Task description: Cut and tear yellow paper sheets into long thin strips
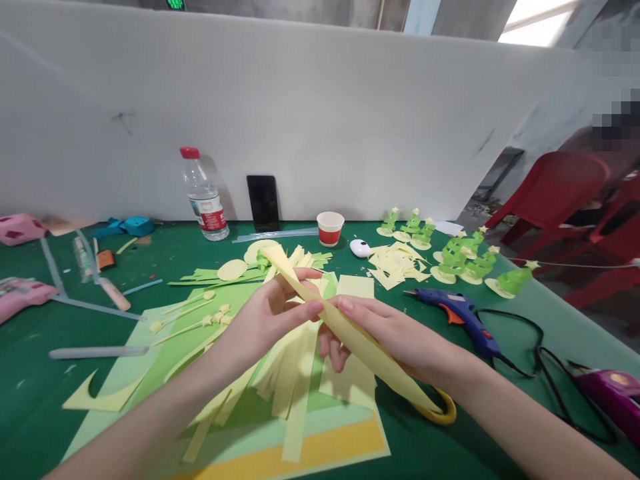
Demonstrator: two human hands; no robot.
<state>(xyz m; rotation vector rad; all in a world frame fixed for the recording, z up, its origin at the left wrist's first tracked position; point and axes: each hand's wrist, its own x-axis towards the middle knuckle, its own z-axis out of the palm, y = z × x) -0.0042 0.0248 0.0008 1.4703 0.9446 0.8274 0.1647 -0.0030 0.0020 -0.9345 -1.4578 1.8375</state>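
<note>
A long, curved piece of pale yellow paper [370,343] slants across the middle of the view, pinched near its centre by both hands. My left hand [287,303] grips it between thumb and fingers, with the narrow end sticking up past the fingertips. Close beside it, my right hand [385,327] holds the wider part, which hangs down to the right. Below the hands lie yellow paper strips [290,380] on green sheets [175,300]. A yellow loop handle [445,410] shows under the paper's lower end; the rest of it is hidden.
Small green spiral trees with stars [455,257] stand at the right, near a blue glue gun [460,317] and its cord. Paper scraps [397,263], a paper cup [330,230], a phone [263,203] and a water bottle [205,200] line the back. A pink glue gun [25,297] lies left.
</note>
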